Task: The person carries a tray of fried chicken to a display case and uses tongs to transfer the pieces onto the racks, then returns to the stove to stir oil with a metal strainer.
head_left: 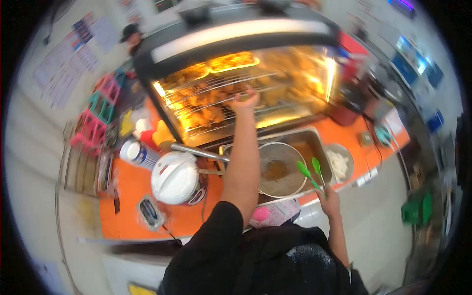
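Observation:
My left hand [246, 100] is stretched out to the front of a lit glass display cabinet [236, 42]. Its fingers look apart and loosely bent near the edge of a hazy glass pane [295, 83]; I make out nothing held in them. Fried chicken pieces [209, 115] lie on wire racks behind it. My right hand [330, 201] is closed around tongs [303, 169] with green tips, which point up over the sink-like metal basin [318, 142]. A round mesh strainer [295, 189] sits in that basin, with brown liquid or crumbs at its middle.
On the orange counter [128, 196] are a white-lidded pot [172, 179], a white canister [135, 151] and a plastic-wrapped device [150, 212]. A bowl of pale food [339, 164] stands right of the basin. Pink and green baskets [91, 130] are at left. Another person [132, 37] is behind the cabinet.

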